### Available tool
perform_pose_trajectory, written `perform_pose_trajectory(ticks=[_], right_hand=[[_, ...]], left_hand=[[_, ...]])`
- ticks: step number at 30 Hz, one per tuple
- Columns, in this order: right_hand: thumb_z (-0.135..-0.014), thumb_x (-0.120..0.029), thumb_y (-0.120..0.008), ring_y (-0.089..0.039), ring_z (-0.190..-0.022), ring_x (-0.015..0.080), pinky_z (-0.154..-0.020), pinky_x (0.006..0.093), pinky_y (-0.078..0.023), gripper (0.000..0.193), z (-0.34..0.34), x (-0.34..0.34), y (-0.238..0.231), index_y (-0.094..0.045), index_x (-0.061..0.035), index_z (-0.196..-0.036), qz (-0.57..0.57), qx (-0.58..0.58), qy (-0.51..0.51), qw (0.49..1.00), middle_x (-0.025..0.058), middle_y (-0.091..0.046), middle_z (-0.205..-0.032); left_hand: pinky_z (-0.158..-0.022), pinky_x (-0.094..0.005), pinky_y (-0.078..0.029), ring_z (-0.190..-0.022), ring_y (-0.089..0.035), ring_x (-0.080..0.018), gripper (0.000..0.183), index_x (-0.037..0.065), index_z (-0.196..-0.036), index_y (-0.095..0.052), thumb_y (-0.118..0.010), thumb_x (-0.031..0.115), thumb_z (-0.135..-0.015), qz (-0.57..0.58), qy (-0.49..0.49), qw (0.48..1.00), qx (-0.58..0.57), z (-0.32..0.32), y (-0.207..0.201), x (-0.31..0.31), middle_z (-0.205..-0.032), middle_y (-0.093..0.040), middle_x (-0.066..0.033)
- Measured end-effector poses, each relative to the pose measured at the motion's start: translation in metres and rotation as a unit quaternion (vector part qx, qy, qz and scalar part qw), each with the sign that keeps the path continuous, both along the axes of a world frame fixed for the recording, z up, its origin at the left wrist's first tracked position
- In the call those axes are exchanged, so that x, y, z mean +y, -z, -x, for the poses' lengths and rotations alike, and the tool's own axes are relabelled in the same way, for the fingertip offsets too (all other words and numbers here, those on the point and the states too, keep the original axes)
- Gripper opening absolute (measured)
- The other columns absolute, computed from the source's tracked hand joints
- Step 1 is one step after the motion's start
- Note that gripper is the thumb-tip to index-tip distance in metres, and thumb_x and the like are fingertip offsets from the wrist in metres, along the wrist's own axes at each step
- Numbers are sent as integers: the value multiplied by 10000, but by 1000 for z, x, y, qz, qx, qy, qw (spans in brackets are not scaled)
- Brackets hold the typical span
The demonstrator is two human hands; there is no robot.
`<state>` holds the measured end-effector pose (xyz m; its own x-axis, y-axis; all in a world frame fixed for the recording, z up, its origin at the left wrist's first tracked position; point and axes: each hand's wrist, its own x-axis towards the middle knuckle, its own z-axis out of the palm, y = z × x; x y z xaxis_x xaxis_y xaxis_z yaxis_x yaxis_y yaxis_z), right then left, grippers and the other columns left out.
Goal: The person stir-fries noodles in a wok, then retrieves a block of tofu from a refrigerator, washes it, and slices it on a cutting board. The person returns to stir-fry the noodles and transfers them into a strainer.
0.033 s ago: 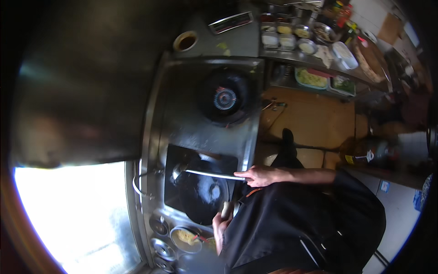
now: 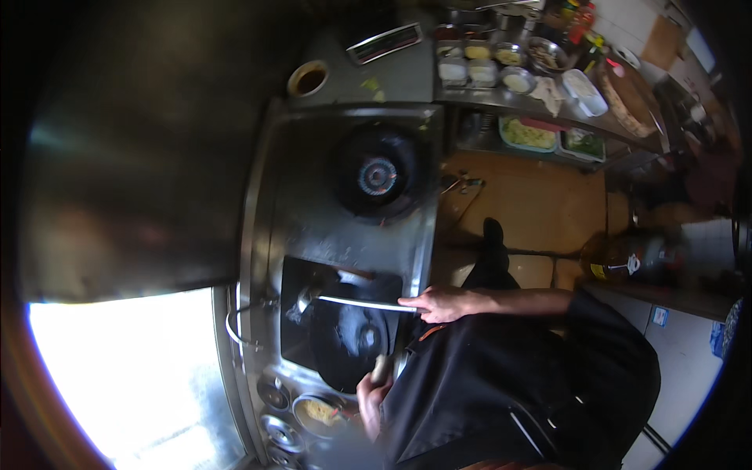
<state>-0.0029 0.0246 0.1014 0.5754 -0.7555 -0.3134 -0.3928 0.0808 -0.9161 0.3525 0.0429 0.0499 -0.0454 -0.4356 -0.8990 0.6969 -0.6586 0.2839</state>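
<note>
My right hand [image 2: 445, 304] is closed round the end of a long-handled metal ladle [image 2: 368, 303]. The ladle's bowl hangs over the far rim of a dark wok [image 2: 329, 345], beside a whitish smear that may be water. My left hand [image 2: 370, 398] grips the wok's pale handle [image 2: 381, 368] close to my apron. The wok sits tilted over a dark square recess [image 2: 296, 270] in the steel stove top, and its wet inside shines. Nothing solid can be made out in it.
A lit gas burner [image 2: 377, 177] lies beyond the recess. A curved tap [image 2: 235, 329] stands at the far edge. Lidded pots and a bowl of yellowish food [image 2: 317, 411] are near my left hand. A cup of brown liquid [image 2: 307, 78] and several ingredient tubs [image 2: 482, 72] stand on the counter.
The wok has shifted slightly away from the recess's upper edge, baring a light and brownish strip there. A whitish smear shows by the ladle's bowl. Both hands keep their grips; the whole view has shifted slightly.
</note>
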Motion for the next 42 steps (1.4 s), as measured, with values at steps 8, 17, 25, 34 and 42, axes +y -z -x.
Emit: perform_pose_trajectory(ticks=[8,17,25,34,42], right_hand=[[-929,-75,-649,-694,-711,304,-708,445,-554,730,172,-32,9,-393,-44,-1612,-56,-93,-6,994,207,-688,-812],[-1072,-270,-457,-625,-633,205,-685,399,-578,616,399,-135,-61,-333,-59,-1637,-11,-23,-52,998,170,-681,-898],[-941,-119,-663,-691,-669,255,-659,415,-551,696,494,-200,-90,-439,-125,-1600,91,38,11,995,172,-716,-816],[-1013,-131,-628,-549,-553,94,-475,293,-472,491,423,-243,-61,-515,-62,-1486,-93,-6,43,995,21,-573,-735],[-1006,-102,-633,-525,-567,60,-450,240,-462,688,360,-264,-58,-356,-41,-1633,-333,-178,-47,925,19,-604,-819]], left_hand=[[-984,-485,-611,-1306,-580,-434,626,-85,-1423,-530,-592,221,-881,-19,-67,995,-77,103,17,-9,-1420,-572,-299],[-951,-435,-627,-1272,-629,-381,686,-63,-1438,-540,-659,210,-820,1,-162,986,-45,229,-26,-28,-1395,-623,-268],[-1088,-550,-543,-1332,-581,-400,433,-56,-1251,-614,-647,238,-934,118,-277,953,33,403,89,-162,-1361,-640,-226],[-960,-465,-608,-1135,-659,-358,215,-20,-1152,-565,-544,122,-992,228,-200,943,-138,521,60,-192,-1233,-641,-179],[-1068,-462,-535,-1325,-604,-370,569,-8,-1529,-379,-580,296,-1093,302,-63,951,-32,493,59,-127,-1539,-495,-187]])
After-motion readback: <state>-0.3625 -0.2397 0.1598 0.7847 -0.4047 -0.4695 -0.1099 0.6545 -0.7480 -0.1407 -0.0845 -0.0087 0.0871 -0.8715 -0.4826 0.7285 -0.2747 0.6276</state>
